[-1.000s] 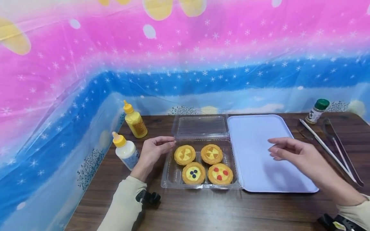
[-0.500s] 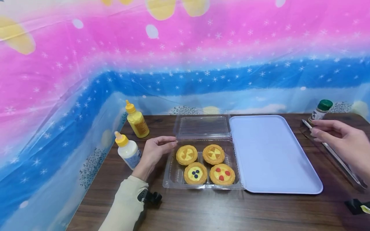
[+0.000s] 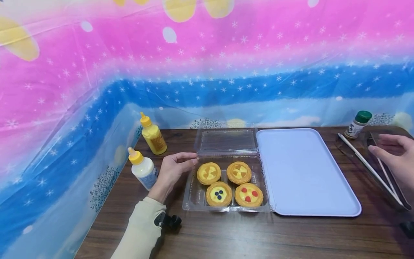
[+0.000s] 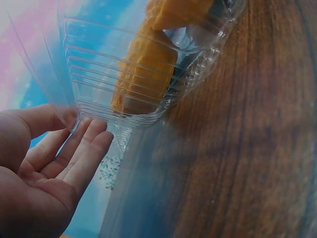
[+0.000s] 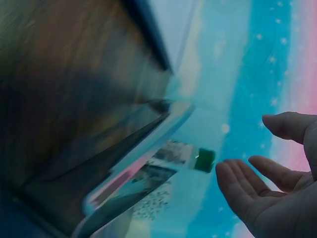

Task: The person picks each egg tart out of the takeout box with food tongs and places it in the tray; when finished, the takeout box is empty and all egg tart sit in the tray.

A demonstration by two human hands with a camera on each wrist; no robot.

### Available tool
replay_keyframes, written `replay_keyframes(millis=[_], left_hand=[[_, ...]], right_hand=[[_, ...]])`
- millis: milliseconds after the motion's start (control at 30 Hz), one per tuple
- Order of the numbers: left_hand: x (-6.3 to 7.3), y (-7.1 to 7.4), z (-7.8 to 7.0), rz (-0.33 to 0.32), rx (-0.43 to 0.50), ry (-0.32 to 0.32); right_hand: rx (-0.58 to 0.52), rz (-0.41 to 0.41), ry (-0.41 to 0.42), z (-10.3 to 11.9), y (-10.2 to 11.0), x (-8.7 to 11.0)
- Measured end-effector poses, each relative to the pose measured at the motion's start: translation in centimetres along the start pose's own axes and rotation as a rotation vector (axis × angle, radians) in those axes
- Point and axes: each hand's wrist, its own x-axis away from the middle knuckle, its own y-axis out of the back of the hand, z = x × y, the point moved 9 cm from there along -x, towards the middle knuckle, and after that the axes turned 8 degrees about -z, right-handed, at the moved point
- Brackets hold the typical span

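Four tarts sit in an open clear box on the table. The left hand pinches the box's edge; the right hand, released, hovers near the tongs. A pale tray adjoins the box; a green-capped jar stands by the tongs.
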Motion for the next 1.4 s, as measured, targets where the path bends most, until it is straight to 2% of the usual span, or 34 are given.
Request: replay_keyframes(millis=[133,300,367,600,767,1100,1400], left_hand=[[-0.1,0.0,0.2,-0.003,0.001,0.004],[-0.1,0.2,0.1,-0.006,-0.004,-0.012],[-0.1,0.2,0.1,-0.003,-0.004,-0.012],[-0.1,0.2,0.1,-0.002,-0.005,0.004],[-0.1,0.1,0.0,0.004,-0.014,0.008],[0.0,0.2,0.1,0.003,-0.002,0.012],[0.0,0.1,-0.1,0.011,0.011,-0.001]], right_hand=[[0.096,0.01,-0.033,-3.2,-0.3,-0.5],[0.141,0.087,-0.101,-1.4,0.0,0.7],[0.173,0.116,-0.098,-0.6,0.1,1.3],[0.294,0.21,-0.075,-3.3,-0.5,1.2],[0.316,0.253,-0.093,-4.4,-0.8,1.4],[0.316,0.247,-0.096,-4.1,-0.8,1.6],[0.326,0.229,-0.135,-5.8,-0.6,1.3]])
